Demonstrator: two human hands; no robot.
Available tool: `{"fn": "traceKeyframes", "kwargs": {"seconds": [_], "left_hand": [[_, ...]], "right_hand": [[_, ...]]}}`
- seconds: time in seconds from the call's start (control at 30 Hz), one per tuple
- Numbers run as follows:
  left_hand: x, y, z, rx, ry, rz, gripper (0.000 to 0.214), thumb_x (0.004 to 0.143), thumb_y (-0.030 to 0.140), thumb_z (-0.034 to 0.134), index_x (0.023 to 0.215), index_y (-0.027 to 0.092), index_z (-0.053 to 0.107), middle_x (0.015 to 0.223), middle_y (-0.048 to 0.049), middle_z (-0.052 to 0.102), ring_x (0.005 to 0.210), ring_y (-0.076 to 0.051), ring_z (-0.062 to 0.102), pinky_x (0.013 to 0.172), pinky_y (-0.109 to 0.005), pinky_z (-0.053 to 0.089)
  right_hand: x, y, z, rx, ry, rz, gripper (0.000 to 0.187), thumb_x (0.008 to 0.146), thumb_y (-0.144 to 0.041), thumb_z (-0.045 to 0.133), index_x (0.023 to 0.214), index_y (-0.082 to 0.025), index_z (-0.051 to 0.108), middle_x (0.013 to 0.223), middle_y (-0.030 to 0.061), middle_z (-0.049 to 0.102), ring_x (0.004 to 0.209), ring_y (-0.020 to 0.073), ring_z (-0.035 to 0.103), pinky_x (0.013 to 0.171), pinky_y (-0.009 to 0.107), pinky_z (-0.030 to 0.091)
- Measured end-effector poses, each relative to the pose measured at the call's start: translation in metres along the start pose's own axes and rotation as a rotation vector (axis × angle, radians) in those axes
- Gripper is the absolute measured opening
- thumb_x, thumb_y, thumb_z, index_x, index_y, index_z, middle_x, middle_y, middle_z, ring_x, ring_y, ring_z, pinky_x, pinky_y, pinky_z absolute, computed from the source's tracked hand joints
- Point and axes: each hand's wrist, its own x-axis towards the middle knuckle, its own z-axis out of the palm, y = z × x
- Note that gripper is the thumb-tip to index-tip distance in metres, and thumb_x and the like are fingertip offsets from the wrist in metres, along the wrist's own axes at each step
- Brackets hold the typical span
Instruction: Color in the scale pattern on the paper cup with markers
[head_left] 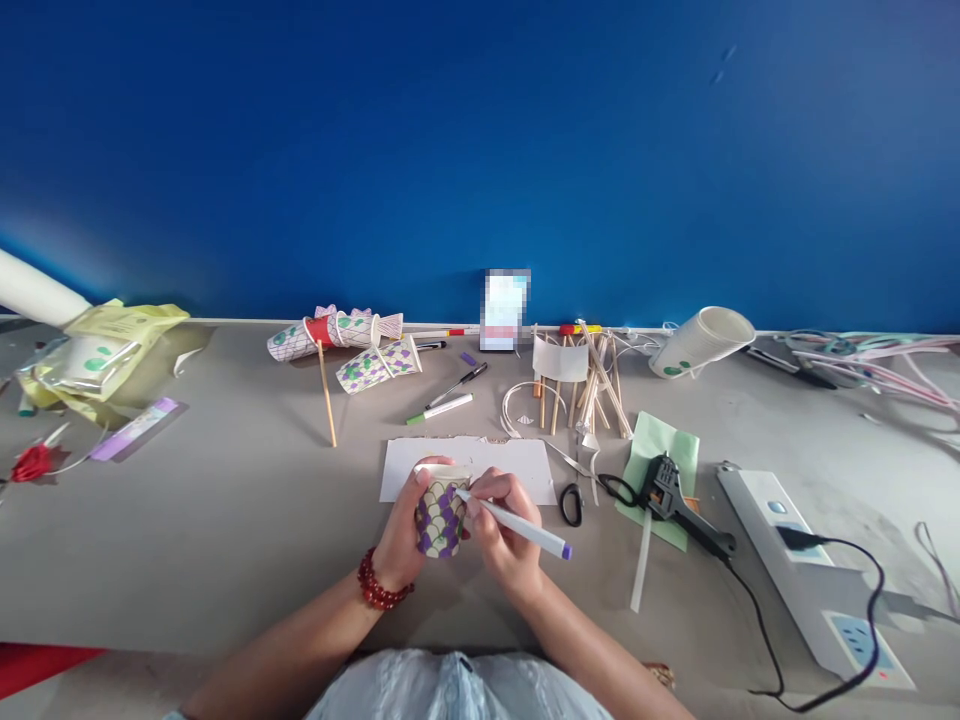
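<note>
Wrapped round a paper cup (pixel 441 520) is my left hand (pixel 405 520), with a red bead bracelet at its wrist. Scale shapes cover the cup, some coloured purple and others pale. My right hand (pixel 506 535) grips a white marker (pixel 525 526) with a purple end, its tip at the cup's upper right side. Beneath and behind the hands lies a torn-edged white sheet (pixel 525 468). Farther back, a green-ended marker (pixel 441 409) and a black pen (pixel 457 385) rest on the table.
Patterned joined cups (pixel 352 330) with a stick stand at the back left, beside another decorated cup (pixel 381 365). To the right are wooden sticks (pixel 600 385), scissors (pixel 571 504), a glue gun (pixel 675 505) and a power strip (pixel 814 570). A phone (pixel 504 310) leans against the blue wall.
</note>
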Motion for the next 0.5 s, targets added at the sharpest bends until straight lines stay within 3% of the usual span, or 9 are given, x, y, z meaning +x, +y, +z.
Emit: {"fn": "traceKeyframes", "kwargs": {"seconds": [0.5], "left_hand": [[-0.0006,0.0002,0.0011,0.020,0.000,0.004,0.049,0.085,0.064,0.070,0.111,0.022,0.068,0.090,-0.0040,0.077,0.072,-0.020,0.074,0.059,-0.031,0.062]], "right_hand": [[0.0003,0.0003,0.0005,-0.003,0.015,0.018,0.019,0.102,-0.038,0.058,0.090,-0.024,0.057,0.070,0.0000,0.054,0.065,0.0189,0.054,0.059,0.033,0.045]]}}
